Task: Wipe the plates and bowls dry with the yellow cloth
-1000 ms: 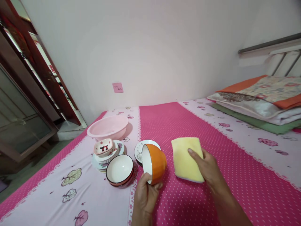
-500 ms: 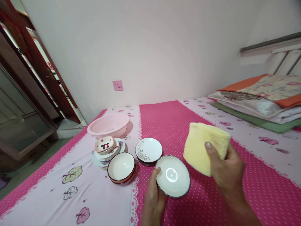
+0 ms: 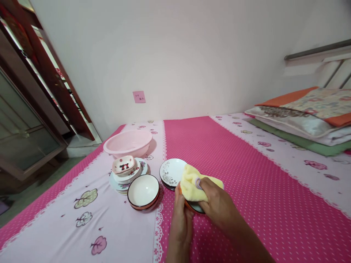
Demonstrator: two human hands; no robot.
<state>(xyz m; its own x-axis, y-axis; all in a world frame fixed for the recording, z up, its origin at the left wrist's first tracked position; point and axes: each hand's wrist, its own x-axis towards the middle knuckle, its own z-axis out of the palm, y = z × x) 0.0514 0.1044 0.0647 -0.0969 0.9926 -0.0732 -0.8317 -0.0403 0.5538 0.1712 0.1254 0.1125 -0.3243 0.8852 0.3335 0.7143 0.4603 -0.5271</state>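
Moved since the earlier frame: cloth (image 3: 192,184), from beside the bowl (image 3: 195,207) onto it. Grips the cloth in the right hand (image 3: 216,200); clasps the bowl in the left hand (image 3: 180,215), over the sheet (image 3: 246,175), just beside the plates (image 3: 172,171).

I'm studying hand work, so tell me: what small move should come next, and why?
Probably a gentle turn of the cloth around the inside of the bowl: the right hand holds it bunched over the opening, part of the inside shows uncovered, and the left hand steadies the bowl.
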